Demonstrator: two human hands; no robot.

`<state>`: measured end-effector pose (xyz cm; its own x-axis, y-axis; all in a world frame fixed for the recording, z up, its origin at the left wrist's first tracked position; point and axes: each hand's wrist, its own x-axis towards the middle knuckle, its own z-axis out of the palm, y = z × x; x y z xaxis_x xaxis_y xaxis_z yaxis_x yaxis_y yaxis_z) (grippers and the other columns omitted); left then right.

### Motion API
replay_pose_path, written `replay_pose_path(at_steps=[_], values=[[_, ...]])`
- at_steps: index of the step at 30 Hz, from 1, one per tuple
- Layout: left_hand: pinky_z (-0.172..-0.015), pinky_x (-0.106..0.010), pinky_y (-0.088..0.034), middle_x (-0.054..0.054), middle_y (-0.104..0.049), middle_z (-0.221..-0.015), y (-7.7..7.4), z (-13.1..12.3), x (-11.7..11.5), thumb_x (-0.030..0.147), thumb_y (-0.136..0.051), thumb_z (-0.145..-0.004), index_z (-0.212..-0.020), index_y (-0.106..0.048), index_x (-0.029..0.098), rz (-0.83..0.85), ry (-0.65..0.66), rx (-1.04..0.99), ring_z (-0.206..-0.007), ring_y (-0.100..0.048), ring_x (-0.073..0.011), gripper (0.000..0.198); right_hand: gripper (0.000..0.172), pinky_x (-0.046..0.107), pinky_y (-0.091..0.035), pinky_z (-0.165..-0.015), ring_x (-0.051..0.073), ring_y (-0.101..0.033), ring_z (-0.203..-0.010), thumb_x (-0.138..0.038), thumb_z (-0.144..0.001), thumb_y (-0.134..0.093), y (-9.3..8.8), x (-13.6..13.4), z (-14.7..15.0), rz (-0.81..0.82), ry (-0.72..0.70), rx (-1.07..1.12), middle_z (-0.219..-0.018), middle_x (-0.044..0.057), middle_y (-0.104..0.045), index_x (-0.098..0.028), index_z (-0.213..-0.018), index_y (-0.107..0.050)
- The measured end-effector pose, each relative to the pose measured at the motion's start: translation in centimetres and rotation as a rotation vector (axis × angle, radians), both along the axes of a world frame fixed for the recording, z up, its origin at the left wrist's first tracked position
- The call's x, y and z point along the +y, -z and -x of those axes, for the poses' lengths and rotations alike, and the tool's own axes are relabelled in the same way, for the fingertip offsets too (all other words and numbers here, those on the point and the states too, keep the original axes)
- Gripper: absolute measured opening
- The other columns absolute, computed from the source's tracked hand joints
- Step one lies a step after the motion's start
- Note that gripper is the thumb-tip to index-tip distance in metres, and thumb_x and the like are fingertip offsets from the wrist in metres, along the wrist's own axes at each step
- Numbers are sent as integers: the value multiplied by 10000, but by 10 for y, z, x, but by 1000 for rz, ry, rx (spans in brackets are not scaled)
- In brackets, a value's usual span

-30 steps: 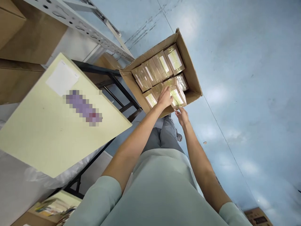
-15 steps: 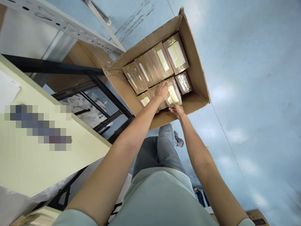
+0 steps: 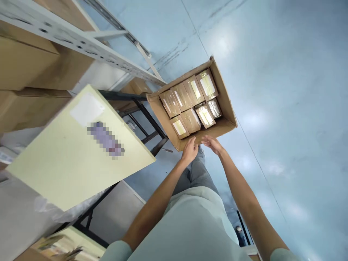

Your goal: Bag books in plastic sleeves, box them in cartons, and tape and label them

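A large open cardboard carton (image 3: 163,119) holds several small brown boxes (image 3: 180,97) in two rows, sealed with shiny tape and bearing white labels. One small box (image 3: 205,116) in the nearer row sits a little askew, overlapping its neighbour. My left hand (image 3: 190,149) is at the carton's near wall, fingers stretched forward and holding nothing. Close by on the right, my right hand (image 3: 213,144) reaches over the same wall, its fingers extended and empty. Whether either hand touches the cardboard I cannot tell.
A pale yellow tabletop (image 3: 67,159) on a black frame (image 3: 146,119) stands to the left, with a blurred-out item on it. Beyond it are a white perforated shelf rail (image 3: 81,45) and brown cartons (image 3: 24,69). Blue floor (image 3: 285,108) stretches to the right.
Both hands have let go of the small box and pulled back toward me to the carton's near wall. The view has shifted, showing more of the tabletop and shelving.
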<state>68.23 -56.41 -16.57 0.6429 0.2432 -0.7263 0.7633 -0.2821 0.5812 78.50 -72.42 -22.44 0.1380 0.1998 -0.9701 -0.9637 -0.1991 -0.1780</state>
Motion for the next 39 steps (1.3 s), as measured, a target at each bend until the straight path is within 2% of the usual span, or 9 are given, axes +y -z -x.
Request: replay_pose_path(at_steps=[3,7,12,16,20,24,29,34,39], values=[[-1192,-506,-576,-195,-649,-1570,-43,17,1,176,-556,-1012,-1552,-606,155,2,-56,0,-1288,-735,-284,543,190,358,-631,-1011,221,-824,-1025,-361,-960,-764,-45,-12,16,-25,-24,5,-1306,98,-824,-237,-1103,-742],[-1124,-473,-616,-159,-703,-1515,-92,20,19,174,-576,-1001,-1511,-628,194,-5,-192,-96,-1216,-761,-252,513,249,354,-631,-1020,218,-829,-1032,-355,-917,-808,-100,-7,23,-111,-36,-14,-1265,81,-844,-247,-1137,-764],[-1083,-436,-626,-138,-818,-1290,-156,29,61,230,-590,-1017,-1293,-732,204,43,-404,-292,-1127,-800,-240,312,438,401,-635,-1007,256,-835,-1044,-493,-787,-947,-167,27,23,-219,-74,-163,-1240,92,-855,-249,-1120,-800],[-1016,-414,-648,-103,-850,-1143,-214,69,88,370,-640,-1006,-1051,-777,227,7,-522,-430,-1072,-810,-258,204,603,435,-612,-1031,287,-828,-1068,-641,-660,-1002,-217,68,36,-330,-184,-276,-1208,126,-860,-227,-1066,-837],[-979,-402,-653,-86,-850,-1061,-265,142,101,455,-666,-959,-982,-794,231,-78,-654,-529,-1017,-810,-258,259,651,442,-604,-1017,308,-822,-1053,-717,-566,-1028,-265,110,77,-410,-319,-383,-1085,139,-869,-208,-917,-823],[-975,-425,-647,-93,-854,-1037,-298,243,104,516,-705,-906,-960,-815,234,-149,-819,-606,-1018,-806,-281,307,626,441,-605,-1000,295,-814,-1018,-716,-568,-1035,-314,148,143,-512,-467,-468,-1046,116,-864,-218,-884,-825],[-932,-418,-654,-111,-857,-991,-310,380,99,588,-787,-809,-862,-796,216,-164,-1133,-652,-958,-812,-293,376,566,454,-613,-1003,295,-808,-1022,-686,-653,-1021,-359,192,242,-670,-676,-537,-1066,106,-855,-242,-961,-851],[-920,-417,-650,-100,-862,-967,-320,499,102,620,-807,-779,-880,-837,232,-218,-1362,-725,-931,-809,-299,402,505,497,-621,-1024,335,-803,-1050,-655,-666,-1018,-379,237,354,-766,-845,-532,-1072,112,-848,-271,-956,-863],[-951,-410,-635,-90,-864,-994,-337,595,106,592,-764,-841,-903,-863,247,-350,-1524,-782,-967,-806,-295,364,492,507,-602,-1062,340,-797,-1084,-642,-669,-1016,-400,280,464,-846,-1096,-458,-1099,121,-845,-279,-963,-863]])
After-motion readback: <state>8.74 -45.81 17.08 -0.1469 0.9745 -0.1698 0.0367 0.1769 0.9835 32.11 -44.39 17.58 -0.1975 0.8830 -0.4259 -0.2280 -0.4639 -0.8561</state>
